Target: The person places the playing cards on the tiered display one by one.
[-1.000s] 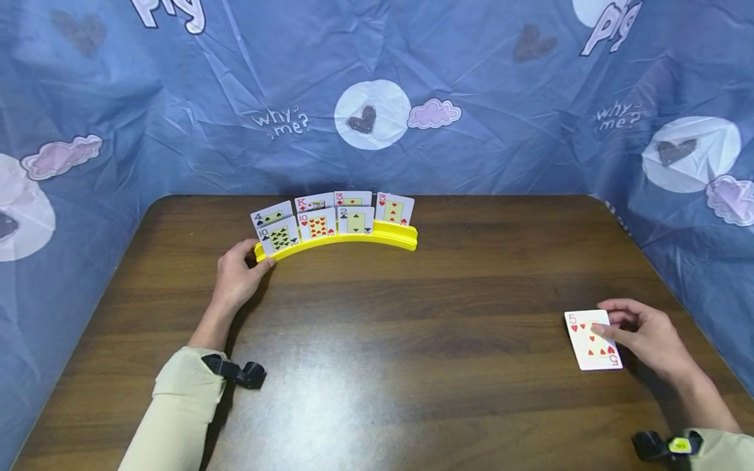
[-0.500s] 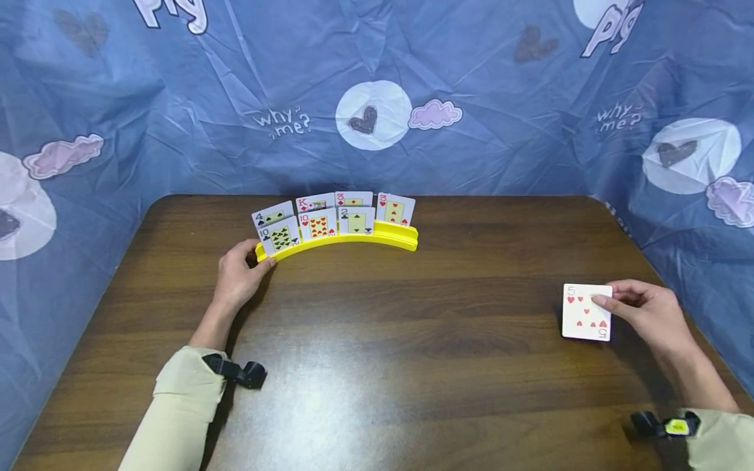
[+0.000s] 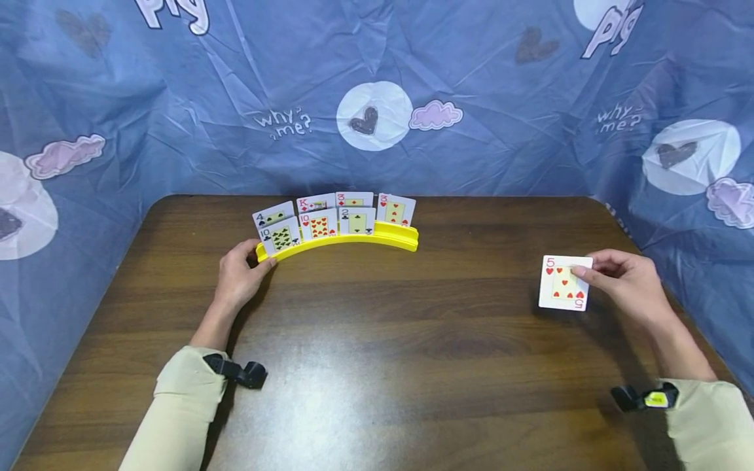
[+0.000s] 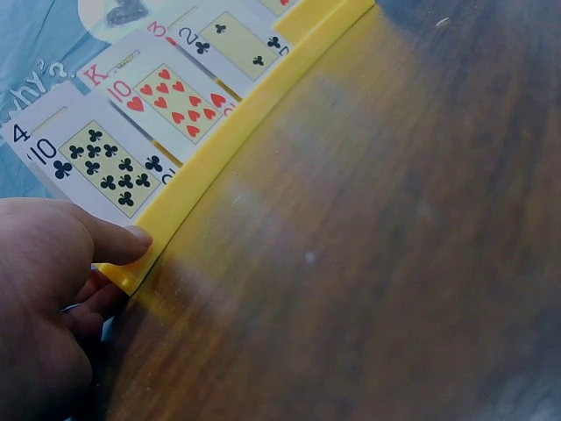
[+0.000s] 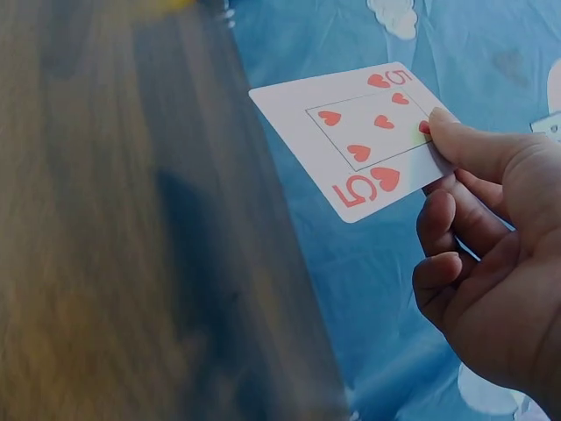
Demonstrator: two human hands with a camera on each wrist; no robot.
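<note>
My left hand [image 3: 238, 278] grips the left end of a curved yellow card holder [image 3: 336, 241], its thumb on the front edge. Cards stand in the holder in two rows. In front are the ten of clubs [image 3: 281, 237], ten of hearts [image 3: 319, 226] and two of clubs [image 3: 357, 222]. Behind them show a four of spades [image 3: 273, 213], a king of diamonds [image 3: 315, 202], a three of diamonds [image 3: 354, 198] and, at the right, a three of hearts [image 3: 396, 210]. Above the table's right side, my right hand [image 3: 630, 284] pinches a five of hearts [image 3: 564, 283], face up, between thumb and fingers.
The brown wooden table [image 3: 377, 347] has rounded far corners. A blue printed cloth [image 3: 495, 78] hangs behind it and along both sides. Each wrist carries a black strap with a small camera; the left wrist camera [image 3: 253, 375] sits just above the table.
My right hand has lifted the five of hearts and carried it away from me and slightly left. My left hand and the card holder have stayed in place.
</note>
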